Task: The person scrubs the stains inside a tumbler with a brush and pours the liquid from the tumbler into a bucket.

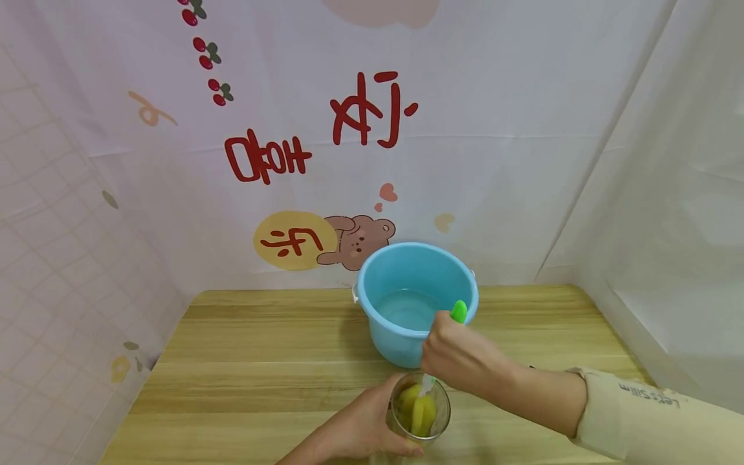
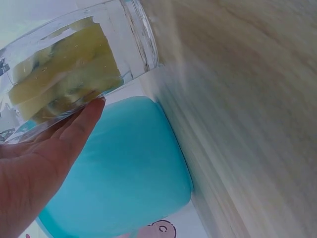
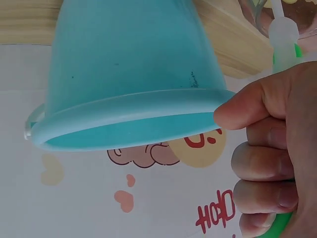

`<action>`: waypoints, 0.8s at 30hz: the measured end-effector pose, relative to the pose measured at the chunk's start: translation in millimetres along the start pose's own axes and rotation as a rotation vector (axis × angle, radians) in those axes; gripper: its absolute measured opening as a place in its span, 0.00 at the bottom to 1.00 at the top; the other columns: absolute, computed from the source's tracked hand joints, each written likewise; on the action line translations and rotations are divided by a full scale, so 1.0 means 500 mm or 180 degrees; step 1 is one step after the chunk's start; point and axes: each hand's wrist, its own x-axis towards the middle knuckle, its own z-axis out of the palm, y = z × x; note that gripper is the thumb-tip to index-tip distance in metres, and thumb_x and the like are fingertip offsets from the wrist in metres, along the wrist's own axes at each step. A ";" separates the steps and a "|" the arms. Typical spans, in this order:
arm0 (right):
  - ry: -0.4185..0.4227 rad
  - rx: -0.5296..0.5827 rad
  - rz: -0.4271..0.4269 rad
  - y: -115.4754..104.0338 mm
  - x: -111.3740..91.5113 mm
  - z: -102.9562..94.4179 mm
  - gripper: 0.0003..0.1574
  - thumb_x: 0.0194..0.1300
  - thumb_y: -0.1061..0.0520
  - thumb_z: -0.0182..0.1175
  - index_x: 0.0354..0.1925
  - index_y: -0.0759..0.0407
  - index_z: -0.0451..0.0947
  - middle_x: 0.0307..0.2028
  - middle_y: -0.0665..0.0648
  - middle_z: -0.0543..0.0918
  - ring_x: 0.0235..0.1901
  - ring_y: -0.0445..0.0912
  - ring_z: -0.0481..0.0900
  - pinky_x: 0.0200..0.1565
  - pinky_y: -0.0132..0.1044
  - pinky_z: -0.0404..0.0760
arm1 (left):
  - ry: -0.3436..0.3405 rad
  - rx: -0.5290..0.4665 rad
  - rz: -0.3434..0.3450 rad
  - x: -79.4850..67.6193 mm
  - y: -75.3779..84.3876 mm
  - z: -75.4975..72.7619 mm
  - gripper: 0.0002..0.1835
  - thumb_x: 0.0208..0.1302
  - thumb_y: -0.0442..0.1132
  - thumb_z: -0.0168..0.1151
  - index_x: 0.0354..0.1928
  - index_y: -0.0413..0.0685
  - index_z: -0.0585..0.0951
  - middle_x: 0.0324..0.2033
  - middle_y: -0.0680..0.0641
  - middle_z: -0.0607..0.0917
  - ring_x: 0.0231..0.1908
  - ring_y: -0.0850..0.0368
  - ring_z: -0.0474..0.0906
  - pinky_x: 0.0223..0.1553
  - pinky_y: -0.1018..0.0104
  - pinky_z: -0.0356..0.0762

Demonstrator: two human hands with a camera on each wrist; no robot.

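Note:
My left hand [image 1: 366, 423] grips a clear drinking glass [image 1: 442, 415] from its left side, close over the wooden table. In the left wrist view the glass lies across the upper left, its thick base toward the tabletop. A sponge cup brush has its yellow head [image 2: 69, 69] inside the glass. My right hand [image 1: 459, 352] is wrapped around the brush's green handle [image 1: 459, 312], whose end pokes out above the fist. The brush's white neck [image 3: 284, 34] runs down into the glass mouth. In the right wrist view the fingers curl tightly around the handle.
Just beyond the hands a light blue bucket [image 1: 401, 345] stands on the wooden table [image 1: 261, 361], with what looks like water in its bottom. My right fist overlaps its near rim in the head view. Printed white cloth [image 1: 494, 161] hangs behind and at both sides.

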 end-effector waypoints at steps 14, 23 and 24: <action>0.0036 0.0082 0.0132 0.003 -0.043 -0.010 0.22 0.49 0.62 0.61 0.09 0.54 0.60 0.09 0.54 0.65 0.13 0.47 0.68 0.25 0.33 0.56 | -0.0060 -0.0014 -0.0276 -0.001 0.006 -0.002 0.46 0.54 0.48 0.85 0.72 0.59 0.68 0.64 0.59 0.76 0.62 0.65 0.72 0.63 0.65 0.72; 0.0207 -0.0036 0.0070 0.004 -0.044 -0.039 0.21 0.50 0.63 0.59 0.12 0.53 0.58 0.11 0.52 0.61 0.15 0.46 0.64 0.27 0.35 0.59 | -0.0042 0.0099 -0.0208 -0.002 0.004 -0.001 0.46 0.54 0.50 0.85 0.72 0.57 0.69 0.64 0.57 0.77 0.61 0.65 0.72 0.63 0.65 0.72; 0.0216 -0.0026 0.0069 0.004 -0.042 -0.042 0.22 0.50 0.64 0.58 0.12 0.52 0.57 0.11 0.51 0.59 0.15 0.45 0.61 0.27 0.35 0.58 | -0.0037 0.0094 -0.0196 -0.003 0.003 -0.001 0.46 0.54 0.50 0.85 0.72 0.57 0.69 0.64 0.57 0.77 0.61 0.65 0.73 0.63 0.65 0.72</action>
